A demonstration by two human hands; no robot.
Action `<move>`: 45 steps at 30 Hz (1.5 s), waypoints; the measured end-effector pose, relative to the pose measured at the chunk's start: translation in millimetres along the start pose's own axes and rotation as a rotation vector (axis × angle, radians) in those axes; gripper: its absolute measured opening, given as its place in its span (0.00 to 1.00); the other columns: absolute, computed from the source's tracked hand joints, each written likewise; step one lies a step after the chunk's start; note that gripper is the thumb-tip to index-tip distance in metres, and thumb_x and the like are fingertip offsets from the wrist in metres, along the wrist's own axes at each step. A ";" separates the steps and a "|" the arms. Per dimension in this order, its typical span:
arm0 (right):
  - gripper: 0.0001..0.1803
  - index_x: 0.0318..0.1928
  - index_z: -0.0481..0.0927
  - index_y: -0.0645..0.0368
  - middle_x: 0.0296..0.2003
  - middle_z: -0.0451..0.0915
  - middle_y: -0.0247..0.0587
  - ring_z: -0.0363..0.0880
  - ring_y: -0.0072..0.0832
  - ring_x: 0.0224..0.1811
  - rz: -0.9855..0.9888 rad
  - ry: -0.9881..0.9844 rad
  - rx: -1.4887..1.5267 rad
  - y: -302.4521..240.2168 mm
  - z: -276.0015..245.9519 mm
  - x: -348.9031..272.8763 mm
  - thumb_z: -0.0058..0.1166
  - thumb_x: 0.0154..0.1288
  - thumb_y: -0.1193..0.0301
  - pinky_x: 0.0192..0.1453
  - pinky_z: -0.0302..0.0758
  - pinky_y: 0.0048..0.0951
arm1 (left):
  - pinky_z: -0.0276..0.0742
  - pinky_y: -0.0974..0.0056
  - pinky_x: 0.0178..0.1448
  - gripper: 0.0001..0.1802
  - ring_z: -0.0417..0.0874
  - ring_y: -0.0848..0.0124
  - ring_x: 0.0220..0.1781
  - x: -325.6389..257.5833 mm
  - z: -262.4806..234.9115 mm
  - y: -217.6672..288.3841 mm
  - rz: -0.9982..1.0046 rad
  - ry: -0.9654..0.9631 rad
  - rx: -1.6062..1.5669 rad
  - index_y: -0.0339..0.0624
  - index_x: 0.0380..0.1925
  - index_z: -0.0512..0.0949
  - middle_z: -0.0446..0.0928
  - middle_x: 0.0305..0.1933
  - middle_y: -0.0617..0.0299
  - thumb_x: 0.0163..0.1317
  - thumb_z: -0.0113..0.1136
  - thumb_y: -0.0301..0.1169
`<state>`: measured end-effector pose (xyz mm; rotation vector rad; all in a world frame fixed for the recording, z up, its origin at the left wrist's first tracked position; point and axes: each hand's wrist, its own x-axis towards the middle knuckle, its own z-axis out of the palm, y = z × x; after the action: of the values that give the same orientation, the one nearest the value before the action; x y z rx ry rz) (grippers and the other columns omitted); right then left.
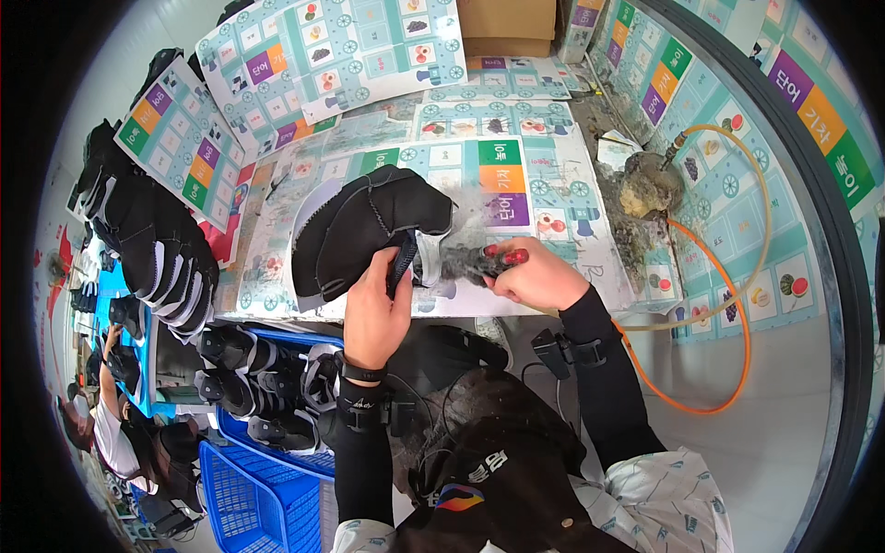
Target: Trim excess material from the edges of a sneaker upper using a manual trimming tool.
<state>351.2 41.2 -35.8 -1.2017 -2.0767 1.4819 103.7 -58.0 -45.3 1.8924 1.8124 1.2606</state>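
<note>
My left hand (376, 313) is closed on the edge of a black padded shoe upper (364, 226) with a grey lining and loose threads. The upper lies on its side on the paper-covered table (576, 263), its opening towards the right. In my right hand (544, 276) is a dark hand tool (479, 264) with red on its handle, its front end beside the grey edge of the opening. Grey fluff and blur hide the tip, so its exact kind cannot be made out.
Stacked shoe uppers (152, 249) stand left of the table. Below, more uppers lie over blue plastic baskets (244, 502). An orange hose (728, 401) hangs at the right, near a dusty round metal part (650, 184). Printed boards (373, 55) stand behind. Another person (115, 433) sits far left.
</note>
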 end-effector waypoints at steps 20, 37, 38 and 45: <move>0.12 0.38 0.83 0.68 0.27 0.83 0.57 0.79 0.55 0.31 0.069 -0.127 0.077 -3.4 -1.0 7.5 0.60 0.54 0.73 0.39 0.76 0.44 | 0.81 0.54 0.43 0.16 0.88 0.45 0.38 -0.8 -1.8 3.5 -0.025 -0.006 -0.009 0.34 0.55 0.77 0.85 0.40 0.41 0.70 0.63 0.25; 0.15 0.41 0.83 0.69 0.25 0.83 0.48 0.83 0.37 0.24 -0.036 -0.104 0.281 -3.0 -6.3 -4.4 0.61 0.52 0.75 0.34 0.77 0.36 | 0.80 0.53 0.41 0.12 0.87 0.43 0.37 16.2 -2.3 10.7 -0.023 0.016 0.027 0.34 0.53 0.78 0.84 0.37 0.41 0.74 0.61 0.27; 0.12 0.42 0.86 0.65 0.29 0.85 0.32 0.77 0.18 0.24 0.047 -0.099 0.175 -12.3 -15.5 -13.9 0.60 0.56 0.76 0.28 0.73 0.26 | 0.80 0.53 0.41 0.12 0.87 0.43 0.37 17.0 -6.4 7.9 -0.025 0.026 0.036 0.34 0.53 0.78 0.84 0.37 0.41 0.74 0.61 0.27; 0.19 0.50 0.73 0.70 0.49 0.76 0.61 0.76 0.59 0.55 -0.069 0.637 -0.731 70.2 -14.0 -6.8 0.57 0.57 0.79 0.60 0.76 0.54 | 0.75 0.63 0.60 0.19 0.82 0.67 0.53 26.4 -62.1 -35.6 -0.159 0.454 -0.157 0.28 0.61 0.78 0.85 0.54 0.52 0.81 0.54 0.32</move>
<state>395.8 52.1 -91.1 -1.5453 -2.1695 0.1900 31.7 -50.6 -21.4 1.4287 1.9480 1.8218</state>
